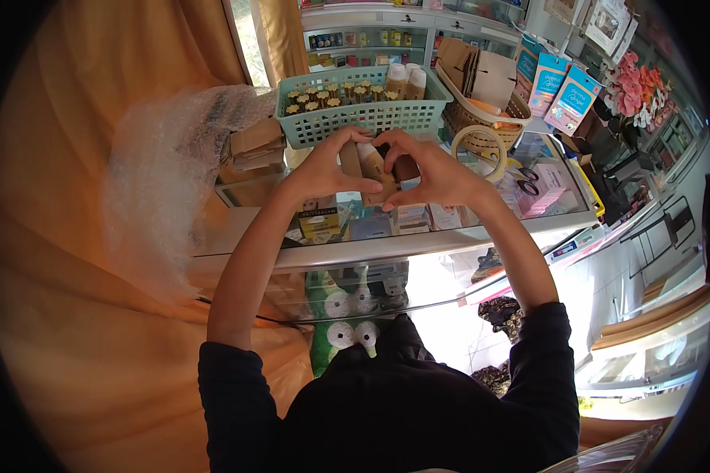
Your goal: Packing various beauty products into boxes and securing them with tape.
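A small cardboard box [350, 158] lies on the glass counter with a bottle [371, 162] in it, its cap pale and its body tan. My left hand [326, 168] curves around the box's left side. Its thumb crosses over the box while its fingers reach the far end. My right hand [435, 168] arches on the other side, fingers bent and thumb apart. Within that curve a dark brown object [406, 168] shows, partly hidden. Whether either hand touches the box or only hovers over it is unclear.
Behind stands a green plastic basket [361, 121] of bottles. Bubble wrap [160, 189] and folded cardboard [257, 145] lie left. To the right are a tape roll [479, 152], black-handled scissors [528, 181], a pink box [544, 189] and a woven basket [479, 121]. The counter's metal edge [355, 251] runs in front.
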Motion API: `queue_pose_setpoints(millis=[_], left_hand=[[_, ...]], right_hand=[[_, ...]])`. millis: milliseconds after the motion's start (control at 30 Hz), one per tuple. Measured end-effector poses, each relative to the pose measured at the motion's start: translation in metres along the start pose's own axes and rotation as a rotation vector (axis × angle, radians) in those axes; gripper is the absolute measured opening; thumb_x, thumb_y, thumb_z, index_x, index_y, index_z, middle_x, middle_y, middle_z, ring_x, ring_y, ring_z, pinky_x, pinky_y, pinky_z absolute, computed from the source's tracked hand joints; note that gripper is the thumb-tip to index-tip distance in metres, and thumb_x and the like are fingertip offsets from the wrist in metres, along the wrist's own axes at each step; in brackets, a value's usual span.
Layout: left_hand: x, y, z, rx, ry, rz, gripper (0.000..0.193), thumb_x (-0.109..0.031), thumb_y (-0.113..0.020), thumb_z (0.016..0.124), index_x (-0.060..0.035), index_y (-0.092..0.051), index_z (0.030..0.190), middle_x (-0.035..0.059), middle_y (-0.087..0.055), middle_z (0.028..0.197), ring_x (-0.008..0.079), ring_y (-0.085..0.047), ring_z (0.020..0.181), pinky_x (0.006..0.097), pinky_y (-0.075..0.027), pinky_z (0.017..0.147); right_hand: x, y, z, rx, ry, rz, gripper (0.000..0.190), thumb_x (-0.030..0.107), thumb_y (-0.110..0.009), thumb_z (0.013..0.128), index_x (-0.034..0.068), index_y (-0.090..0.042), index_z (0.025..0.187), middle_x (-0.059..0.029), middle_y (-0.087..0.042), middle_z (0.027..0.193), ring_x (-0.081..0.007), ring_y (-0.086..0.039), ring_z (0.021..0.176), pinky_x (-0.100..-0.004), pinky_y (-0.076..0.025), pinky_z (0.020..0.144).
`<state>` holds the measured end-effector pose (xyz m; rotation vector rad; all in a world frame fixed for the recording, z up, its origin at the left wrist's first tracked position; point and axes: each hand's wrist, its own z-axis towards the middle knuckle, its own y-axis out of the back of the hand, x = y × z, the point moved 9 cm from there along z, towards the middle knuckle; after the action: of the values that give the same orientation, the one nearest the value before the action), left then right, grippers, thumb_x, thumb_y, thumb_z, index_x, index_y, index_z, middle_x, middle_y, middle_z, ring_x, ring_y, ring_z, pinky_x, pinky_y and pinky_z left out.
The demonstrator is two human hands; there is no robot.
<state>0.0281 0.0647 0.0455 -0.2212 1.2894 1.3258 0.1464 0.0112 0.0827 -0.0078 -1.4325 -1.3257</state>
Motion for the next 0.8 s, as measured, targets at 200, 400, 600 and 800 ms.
queue_pose_setpoints(millis=[200,400,600,800], left_hand=[[-0.004,0.000,-0.001,-0.007,-0.044,-0.019,0.052,-0.026,-0.078,0.076,-0.0039,-0.052,0.116,0.0096,-0.051,0.125,0.0214,-0.049,0.117,0.0323,-0.038,0.100],[0.010,0.004,0.000,-0.046,0.013,-0.145,0.019,-0.012,-0.052,0.096,-0.0062,-0.054,0.114,0.0069,-0.054,0.121,0.0191,-0.050,0.114,0.0316,-0.037,0.099],[0.018,0.006,-0.003,-0.129,-0.024,-0.069,0.030,-0.018,-0.055,0.096,-0.0080,-0.046,0.123,0.0076,-0.052,0.123,0.0197,-0.048,0.117,0.0336,-0.037,0.098],[0.012,0.013,-0.005,-0.215,0.025,-0.079,0.047,-0.017,-0.062,0.091,-0.0101,-0.040,0.132,0.0069,-0.050,0.125,0.0198,-0.045,0.121,0.0370,-0.037,0.101]], right_hand=[[0.003,0.003,0.000,-0.037,0.051,0.036,0.061,0.011,-0.076,0.078,0.008,-0.044,0.129,-0.0034,-0.061,0.073,-0.0110,-0.052,0.063,-0.0272,-0.043,0.061],[0.000,0.004,0.012,-0.086,-0.050,-0.040,0.046,0.006,-0.069,0.083,0.007,-0.050,0.125,-0.0035,-0.058,0.069,-0.0099,-0.052,0.063,-0.0241,-0.043,0.060],[-0.013,-0.003,0.013,-0.193,0.049,0.077,0.045,0.008,-0.073,0.081,0.007,-0.052,0.121,-0.0060,-0.056,0.090,-0.0141,-0.056,0.080,-0.0267,-0.046,0.070],[-0.005,0.010,0.003,-0.408,0.120,-0.199,0.063,0.012,-0.080,0.071,0.009,-0.048,0.126,-0.0107,-0.046,0.123,-0.0302,-0.047,0.116,-0.0382,-0.039,0.098]])
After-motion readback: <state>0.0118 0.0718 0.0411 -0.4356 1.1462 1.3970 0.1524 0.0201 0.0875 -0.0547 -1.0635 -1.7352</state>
